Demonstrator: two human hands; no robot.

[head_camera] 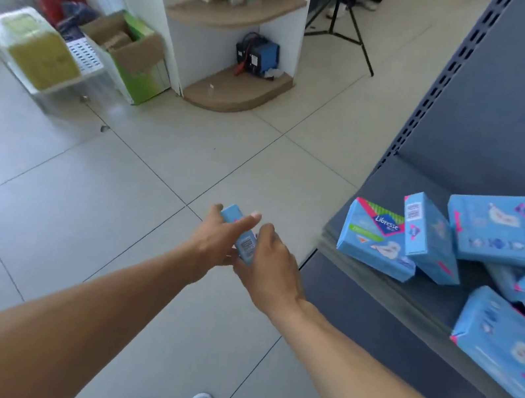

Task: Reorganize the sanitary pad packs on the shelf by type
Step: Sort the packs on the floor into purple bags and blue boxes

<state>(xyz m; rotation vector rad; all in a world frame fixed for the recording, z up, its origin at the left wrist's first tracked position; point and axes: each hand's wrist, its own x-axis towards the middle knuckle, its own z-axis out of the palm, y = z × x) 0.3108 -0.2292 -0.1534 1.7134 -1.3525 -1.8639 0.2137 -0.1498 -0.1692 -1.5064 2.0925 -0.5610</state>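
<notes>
Holding one small blue pack out over the floor, I have both hands on it. My left hand wraps the far left side, with fingers lying along the top. My right hand curls round the near end. So both hands are closed on this one pack, and it sits well to the left of the shelf.

I think the pack is light, because two hands carry it with no strain. It looks like soft wrap with pads inside, so it will squash a bit if I squeeze hard. The wrap looks smooth and may slide, so I should hold the long sides, not a corner.

On the shelf to the right lie more blue packs in a messy heap. One with a green stripe stands at the left edge. A thin one leans just beside it. A wide one tilts further back. A big flat one lies near me. They look just as soft and light, so a gentle grip on the sides should do.
</notes>
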